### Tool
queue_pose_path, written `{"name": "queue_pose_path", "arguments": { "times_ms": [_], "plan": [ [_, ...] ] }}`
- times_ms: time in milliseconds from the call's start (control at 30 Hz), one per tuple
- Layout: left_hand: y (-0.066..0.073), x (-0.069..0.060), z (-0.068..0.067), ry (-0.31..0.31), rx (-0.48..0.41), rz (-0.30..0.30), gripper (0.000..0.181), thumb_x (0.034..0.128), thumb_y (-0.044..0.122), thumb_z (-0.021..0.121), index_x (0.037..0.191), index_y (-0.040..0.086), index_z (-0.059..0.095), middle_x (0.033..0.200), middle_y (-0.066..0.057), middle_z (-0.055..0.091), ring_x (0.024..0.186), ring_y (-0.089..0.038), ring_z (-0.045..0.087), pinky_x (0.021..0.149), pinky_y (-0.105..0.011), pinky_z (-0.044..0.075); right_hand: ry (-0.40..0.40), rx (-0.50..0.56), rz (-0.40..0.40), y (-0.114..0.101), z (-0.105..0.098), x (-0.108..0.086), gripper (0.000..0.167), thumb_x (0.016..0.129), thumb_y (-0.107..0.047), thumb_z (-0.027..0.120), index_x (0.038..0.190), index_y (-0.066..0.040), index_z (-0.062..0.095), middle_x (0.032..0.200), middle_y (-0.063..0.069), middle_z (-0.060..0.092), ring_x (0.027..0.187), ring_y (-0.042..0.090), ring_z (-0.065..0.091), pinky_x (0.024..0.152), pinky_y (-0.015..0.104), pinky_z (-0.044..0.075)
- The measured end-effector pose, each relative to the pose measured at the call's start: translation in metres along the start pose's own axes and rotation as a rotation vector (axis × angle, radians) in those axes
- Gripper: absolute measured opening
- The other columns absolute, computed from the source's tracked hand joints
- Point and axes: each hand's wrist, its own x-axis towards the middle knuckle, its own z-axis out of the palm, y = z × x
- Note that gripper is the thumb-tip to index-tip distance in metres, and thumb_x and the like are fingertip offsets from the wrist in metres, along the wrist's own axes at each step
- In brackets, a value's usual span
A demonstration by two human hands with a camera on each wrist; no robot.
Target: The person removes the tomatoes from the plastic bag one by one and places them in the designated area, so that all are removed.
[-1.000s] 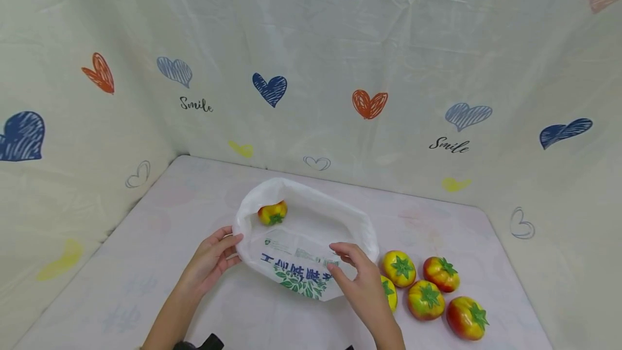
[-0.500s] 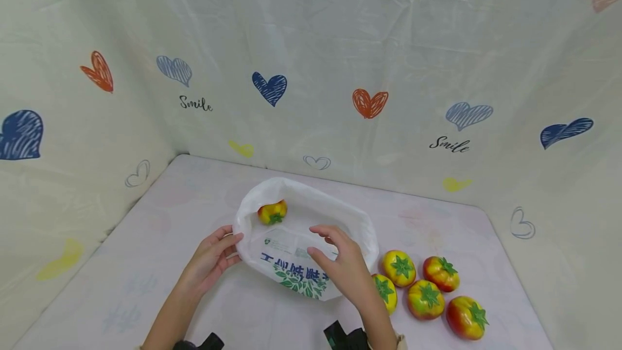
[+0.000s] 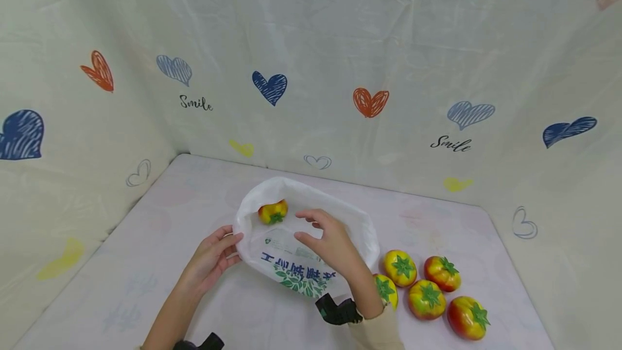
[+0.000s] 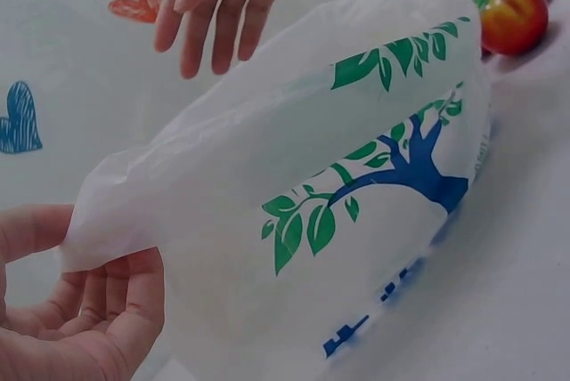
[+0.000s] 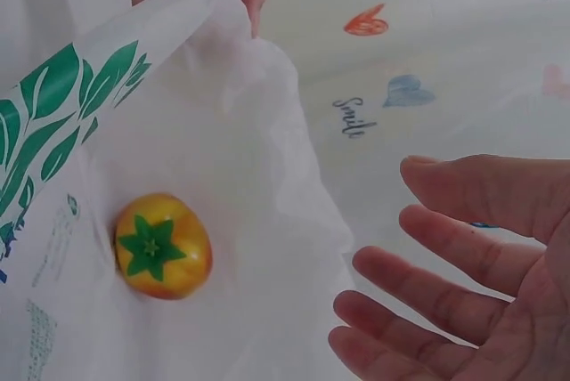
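Note:
My left hand (image 3: 211, 261) pinches the left rim of a white plastic bag (image 3: 359, 226), whose mouth stands wide. In the left wrist view, thumb and fingers hold the rim of the bag (image 4: 205, 176), which has green leaf prints. My right hand (image 3: 330, 239) is over the bag's mouth with its fingers spread and nothing between them. Inside the bag lies one round yellow-and-red fruit (image 3: 273, 212) with a green star-shaped leaf top. The right wrist view shows that fruit (image 5: 163, 246) apart from the fingers of the right hand (image 5: 481, 283).
To the right of the bag, several similar fruits (image 3: 426, 300) sit close together on the pale table (image 3: 194, 188). One of them (image 3: 385, 288) is partly hidden behind the right forearm. A curtain (image 3: 311, 58) printed with hearts stands behind the table and along its sides.
My right hand has moved left and farther over the bag's mouth, its fingers spread. The left hand, the bag and the fruit inside have stayed in place.

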Motion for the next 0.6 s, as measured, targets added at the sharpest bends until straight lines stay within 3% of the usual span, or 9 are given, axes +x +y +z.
{"name": "queue_pose_path", "arguments": {
  "times_ms": [367,600],
  "plan": [
    [0.0,-0.001,0.0,0.007,0.01,0.0,0.047,0.0939,0.023,0.055,0.131,0.002,0.037,0.108,0.002,0.057,0.092,-0.013,0.059,0.083,-0.026,0.054,-0.085,0.001,-0.003,0.006,0.007,0.024,0.037,0.088,-0.02,0.063,0.123,-0.01,0.057,0.127,0.008,0.057,0.116,0.027,0.052,0.1,0.045,0.044],
    [0.0,-0.001,0.0,-0.012,-0.006,0.003,0.044,0.0937,0.022,0.055,0.13,0.002,0.039,0.107,0.002,0.057,0.092,-0.013,0.059,0.083,-0.026,0.054,-0.109,-0.026,0.017,0.022,0.016,0.044,0.035,0.089,-0.017,0.062,0.122,-0.007,0.058,0.126,0.011,0.058,0.115,0.031,0.053,0.098,0.045,0.045]
  ]
}}
